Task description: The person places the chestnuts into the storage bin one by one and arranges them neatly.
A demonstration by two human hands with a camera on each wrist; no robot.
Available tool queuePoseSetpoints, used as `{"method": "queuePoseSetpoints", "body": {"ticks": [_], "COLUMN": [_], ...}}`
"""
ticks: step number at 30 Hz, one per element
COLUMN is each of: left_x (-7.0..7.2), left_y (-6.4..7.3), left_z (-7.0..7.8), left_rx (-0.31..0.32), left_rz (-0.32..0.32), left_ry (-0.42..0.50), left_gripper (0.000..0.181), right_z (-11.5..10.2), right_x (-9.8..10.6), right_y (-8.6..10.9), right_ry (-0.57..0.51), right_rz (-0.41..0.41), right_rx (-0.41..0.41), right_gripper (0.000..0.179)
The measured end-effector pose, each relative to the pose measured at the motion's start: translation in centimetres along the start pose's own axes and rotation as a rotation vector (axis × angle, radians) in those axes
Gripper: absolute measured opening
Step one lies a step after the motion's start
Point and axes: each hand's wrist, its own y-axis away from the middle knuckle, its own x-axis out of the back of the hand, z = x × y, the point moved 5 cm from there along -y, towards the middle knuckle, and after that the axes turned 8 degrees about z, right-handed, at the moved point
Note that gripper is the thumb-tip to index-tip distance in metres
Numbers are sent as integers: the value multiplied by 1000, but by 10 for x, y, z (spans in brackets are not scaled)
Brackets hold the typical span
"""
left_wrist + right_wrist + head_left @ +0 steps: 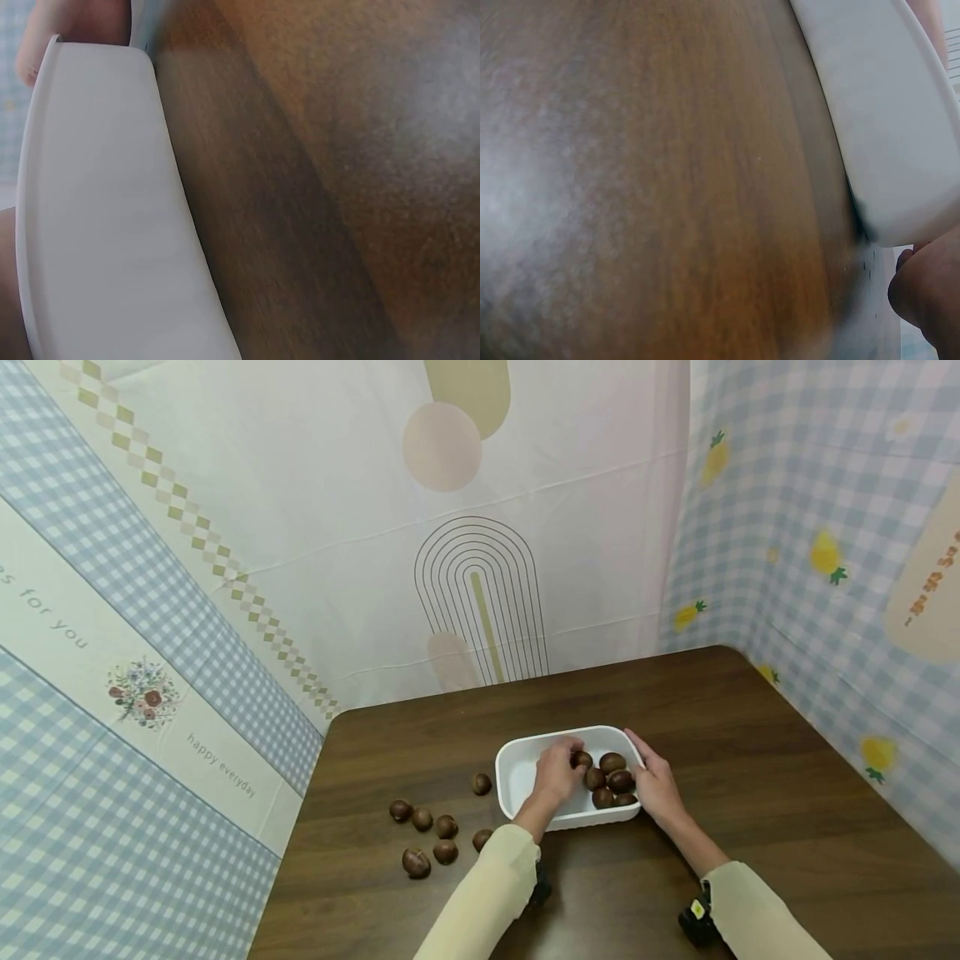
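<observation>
A white rectangular tray (517, 752) with rounded corners stands on the brown wooden table. Several glossy brown chestnuts (620, 781) lie in its right half. My left hand (557, 772) reaches over the near rim into the tray, with curled thumb and fingers at a chestnut (581, 760). At the tray's right end my right hand (657, 785) grips the wall, its thumb towards the rim and its fingers along the outside. Both wrist views show mostly the tray's outer wall (112, 202) and the table; the left fingers are hidden there.
Left of the tray, several loose chestnuts (446, 826) are scattered on the table (360, 760). One, partly behind the left sleeve, lies near the tray's front-left corner. Patterned cloth hangs (345, 485) close behind the table and along both sides.
</observation>
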Motion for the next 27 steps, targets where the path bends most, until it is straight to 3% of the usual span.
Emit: {"method": "queuePoseSetpoints", "body": {"ticks": [19, 27], "left_x": [3, 3], "left_y": [-2, -2], "left_z": [-4, -4], "left_rx": [-41, -38], "left_rz": [17, -16], "left_ry": [32, 32], "left_gripper": [30, 30], "right_z": [3, 0], "right_x": [0, 0], "right_y": [-1, 0], "right_ry": [-12, 2], "right_rz": [-11, -3], "right_rx": [-32, -21], "right_gripper": [72, 72]}}
